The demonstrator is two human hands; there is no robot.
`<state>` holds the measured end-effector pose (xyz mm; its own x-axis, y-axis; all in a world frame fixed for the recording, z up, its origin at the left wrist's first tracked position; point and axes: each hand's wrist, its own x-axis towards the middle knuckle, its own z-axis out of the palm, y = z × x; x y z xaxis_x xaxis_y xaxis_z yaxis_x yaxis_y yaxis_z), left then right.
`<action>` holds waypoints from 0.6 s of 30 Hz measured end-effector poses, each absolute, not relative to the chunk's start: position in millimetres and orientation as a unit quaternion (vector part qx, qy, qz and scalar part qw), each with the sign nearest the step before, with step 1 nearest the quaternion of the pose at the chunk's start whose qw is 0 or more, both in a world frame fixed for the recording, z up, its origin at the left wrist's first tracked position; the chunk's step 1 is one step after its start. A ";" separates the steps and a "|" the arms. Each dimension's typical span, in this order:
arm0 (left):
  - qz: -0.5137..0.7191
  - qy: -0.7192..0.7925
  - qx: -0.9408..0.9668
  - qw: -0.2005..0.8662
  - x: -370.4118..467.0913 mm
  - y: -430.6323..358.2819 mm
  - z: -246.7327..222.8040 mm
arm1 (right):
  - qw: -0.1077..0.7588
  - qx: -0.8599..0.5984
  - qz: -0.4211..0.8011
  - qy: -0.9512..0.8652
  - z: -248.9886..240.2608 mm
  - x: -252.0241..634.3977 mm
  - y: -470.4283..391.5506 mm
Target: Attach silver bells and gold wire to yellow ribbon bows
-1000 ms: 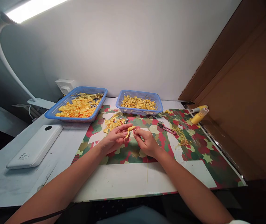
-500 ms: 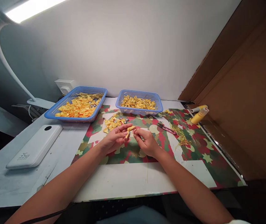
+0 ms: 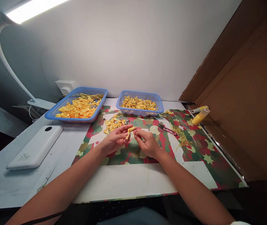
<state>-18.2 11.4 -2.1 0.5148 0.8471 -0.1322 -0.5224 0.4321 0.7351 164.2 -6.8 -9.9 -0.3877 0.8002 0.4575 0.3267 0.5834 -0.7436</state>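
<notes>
My left hand (image 3: 114, 139) is closed at the fingertips around a small yellow ribbon bow (image 3: 129, 132), held above the patterned mat. Close on its right, my right hand (image 3: 148, 144) pinches a fine thread at the bow; whether a needle is in the pinch is too small to see. A thin yellow thread end (image 3: 148, 175) hangs below the right hand. Behind my left hand lies a pile of yellow bows (image 3: 111, 124) with a few small silver bells (image 3: 127, 121) beside it. Pink-handled thread snips (image 3: 168, 129) rest to the right of my hands.
Two blue baskets stand at the back: the left basket (image 3: 69, 118) holds bows and gold ties, the right basket (image 3: 139, 111) tied bows. Thread scraps (image 3: 183, 139) and yellow thread spools (image 3: 200, 117) are at right. A white power bank (image 3: 35, 147) lies left, near a lamp (image 3: 11, 72).
Almost nothing differs. Both hands keep their places at the bow, and the camera view has shifted very slightly.
</notes>
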 end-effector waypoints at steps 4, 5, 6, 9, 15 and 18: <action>0.424 0.256 0.321 0.807 -17.5 11.1 -1.5 | 0.424 -0.356 0.281 -0.784 -10.1 164.3 -6.9; 0.424 0.256 0.321 0.807 -17.3 11.0 -1.4 | 0.424 -0.357 0.281 -0.784 -10.0 164.2 -7.0; 0.424 0.257 0.322 0.807 -17.1 10.9 -1.2 | 0.424 -0.357 0.281 -0.783 -9.9 164.2 -7.0; 0.425 0.261 0.323 0.804 -16.5 10.6 -0.8 | 0.423 -0.362 0.278 -0.783 -9.6 164.0 -7.0; 0.426 0.260 0.327 0.802 -16.5 9.6 -2.7 | 0.427 -0.366 0.288 -0.775 -10.7 162.9 -7.2; 0.424 0.257 0.328 0.804 -16.7 9.3 -4.6 | 0.433 -0.362 0.301 -0.769 -11.0 162.3 -7.6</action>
